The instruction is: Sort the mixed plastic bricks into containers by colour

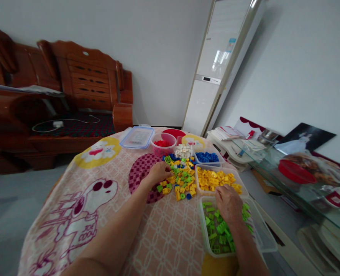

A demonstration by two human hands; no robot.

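My left hand (159,172) reaches into a loose pile of mixed toy building blocks (184,178), mostly yellow and green, with some blue and white. Its fingers are bent together at the pile's left side; what they pinch, if anything, is hidden. Over the near wall of the box of yellow blocks (211,178) is my right hand (229,201), its fingers closed and pointing down. I cannot make out anything in them. Below my right wrist, green blocks (220,230) lie in a clear plastic box (203,226), partly covered by my forearm.
Behind the pile stand a round tub (163,149) of red blocks, white blocks (183,150) and a box of blue blocks (206,157). A clear lid (137,137) lies at the back left of the cloth-covered table (170,234). A glass shelf (296,191) borders the right side.
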